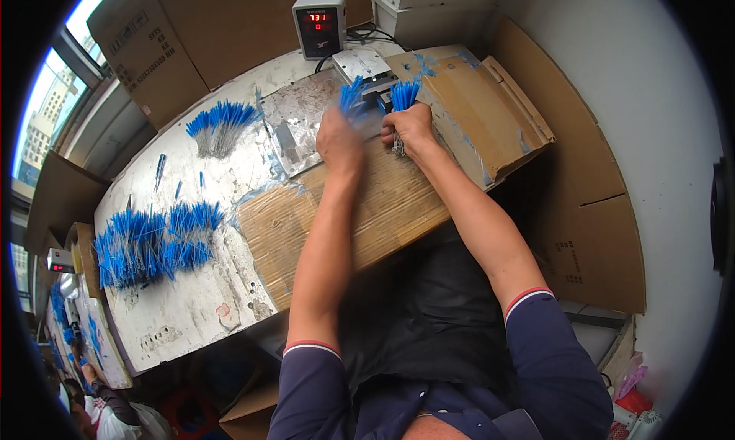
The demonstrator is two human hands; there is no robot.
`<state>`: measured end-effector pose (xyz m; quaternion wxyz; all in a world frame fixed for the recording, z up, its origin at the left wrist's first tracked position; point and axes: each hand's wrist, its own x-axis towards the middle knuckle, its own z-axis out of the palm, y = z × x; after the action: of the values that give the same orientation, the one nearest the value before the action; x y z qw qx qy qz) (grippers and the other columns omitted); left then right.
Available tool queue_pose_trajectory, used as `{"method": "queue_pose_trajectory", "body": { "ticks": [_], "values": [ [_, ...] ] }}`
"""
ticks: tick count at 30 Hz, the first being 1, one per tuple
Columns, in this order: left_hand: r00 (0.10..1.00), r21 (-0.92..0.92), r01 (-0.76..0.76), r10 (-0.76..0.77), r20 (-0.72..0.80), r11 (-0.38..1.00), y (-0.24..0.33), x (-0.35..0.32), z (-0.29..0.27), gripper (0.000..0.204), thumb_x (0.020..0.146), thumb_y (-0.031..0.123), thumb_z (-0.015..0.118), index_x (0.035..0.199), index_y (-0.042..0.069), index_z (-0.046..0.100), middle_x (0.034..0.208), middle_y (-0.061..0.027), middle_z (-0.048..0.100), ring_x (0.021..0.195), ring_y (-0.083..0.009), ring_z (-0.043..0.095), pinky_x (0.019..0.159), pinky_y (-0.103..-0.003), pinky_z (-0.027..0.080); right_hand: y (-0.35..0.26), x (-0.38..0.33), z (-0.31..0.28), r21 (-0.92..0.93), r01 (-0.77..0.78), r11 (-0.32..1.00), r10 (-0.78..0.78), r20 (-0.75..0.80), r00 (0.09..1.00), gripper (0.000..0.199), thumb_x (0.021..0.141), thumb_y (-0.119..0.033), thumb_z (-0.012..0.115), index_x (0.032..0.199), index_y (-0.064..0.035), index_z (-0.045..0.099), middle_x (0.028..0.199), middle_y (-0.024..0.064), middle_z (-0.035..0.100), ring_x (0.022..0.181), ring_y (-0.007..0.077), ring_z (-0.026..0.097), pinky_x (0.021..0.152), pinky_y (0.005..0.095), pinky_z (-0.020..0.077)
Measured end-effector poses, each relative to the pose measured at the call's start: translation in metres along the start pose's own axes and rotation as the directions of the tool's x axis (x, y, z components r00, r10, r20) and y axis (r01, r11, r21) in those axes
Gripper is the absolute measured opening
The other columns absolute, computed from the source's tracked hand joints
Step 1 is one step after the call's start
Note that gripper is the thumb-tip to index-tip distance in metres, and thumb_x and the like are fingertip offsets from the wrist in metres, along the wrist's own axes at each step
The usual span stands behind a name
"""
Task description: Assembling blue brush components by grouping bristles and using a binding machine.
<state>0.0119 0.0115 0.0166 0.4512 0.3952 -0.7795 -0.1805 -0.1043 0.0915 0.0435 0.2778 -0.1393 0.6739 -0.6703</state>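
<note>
My right hand (411, 130) is closed round a bundle of thin blue-tipped wires (404, 95), blue ends up and silvery stems hanging below the fist. Beside it, my left hand (341, 140) is smeared by motion but looks closed on a smaller bunch of the same blue-tipped wires (351, 95). Both hands are over the near side of a small machine (361, 66) with a pale metal top, whose front they partly hide. On the white table (237, 287) to the left lie a pile of blue-tipped wires (222, 127) and a larger heap (153, 241).
A counter box with a red display (319, 26) stands behind the machine. Flattened cardboard (291, 233) covers the table's front edge, and a taped carton (482, 118) sits at the right. A loose pen-like tool (159, 172) lies at left. Another person's hand (89, 373) shows at far lower left.
</note>
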Motion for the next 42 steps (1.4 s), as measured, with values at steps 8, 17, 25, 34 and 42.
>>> {"method": "queue_pose_trajectory", "body": {
  "ticks": [8,17,25,34,42],
  "values": [
    [0.992,-0.008,-0.068,0.067,-0.107,0.998,-0.006,0.004,-0.003,0.008,0.087,0.003,0.054,0.094,0.003,0.058,0.090,-0.0180,0.063,0.088,-0.0395,0.061,0.077,-0.049,0.046,-0.011,0.003,0.016,-0.060,-0.091,0.994,0.087,-0.059,0.994,0.006,0.077,0.007,0.066,0.073,0.0098,0.062,0.067,0.0196,0.065,0.048,0.0286,0.065,0.042,0.0400,0.0541],
    [0.997,-0.038,-0.065,0.064,-0.039,0.997,-0.009,0.001,-0.001,0.016,0.079,-0.003,0.056,0.093,0.003,0.058,0.085,-0.0204,0.064,0.084,-0.0437,0.061,0.075,-0.052,0.047,-0.004,-0.004,-0.008,0.417,-0.250,0.874,0.188,0.186,0.965,0.012,0.081,0.000,0.070,0.085,0.0096,0.063,0.082,0.0197,0.067,0.068,0.0315,0.072,0.058,0.0427,0.0635],
    [0.997,-0.073,-0.061,0.065,0.052,0.995,-0.005,0.002,-0.002,0.014,0.079,-0.002,0.056,0.093,0.003,0.058,0.087,-0.0216,0.066,0.084,-0.0441,0.064,0.074,-0.053,0.048,0.000,-0.008,-0.019,0.404,-0.199,0.893,0.122,0.207,0.971,0.017,0.081,0.001,0.073,0.096,0.0065,0.066,0.083,0.0142,0.068,0.073,0.0265,0.071,0.064,0.0418,0.0644],
    [0.994,-0.037,-0.026,0.029,0.109,0.999,-0.005,0.002,0.000,0.014,0.079,0.000,0.058,0.093,0.003,0.060,0.090,-0.0202,0.066,0.087,-0.0425,0.064,0.076,-0.051,0.049,0.006,-0.011,-0.013,0.316,0.033,0.948,-0.086,0.156,0.984,0.017,0.082,-0.001,0.080,0.091,0.0019,0.066,0.079,0.0112,0.067,0.062,0.0212,0.068,0.055,0.0371,0.0630],
    [0.993,0.012,-0.074,0.073,0.094,0.997,-0.005,0.001,0.000,0.021,0.080,-0.005,0.055,0.100,0.001,0.059,0.091,-0.0190,0.065,0.088,-0.0423,0.064,0.076,-0.051,0.049,-0.005,-0.013,-0.015,0.083,-0.075,0.994,0.058,0.189,0.980,0.021,0.080,-0.003,0.082,0.085,0.0032,0.063,0.072,0.0102,0.065,0.054,0.0185,0.065,0.044,0.0316,0.0584]
  ]
}}
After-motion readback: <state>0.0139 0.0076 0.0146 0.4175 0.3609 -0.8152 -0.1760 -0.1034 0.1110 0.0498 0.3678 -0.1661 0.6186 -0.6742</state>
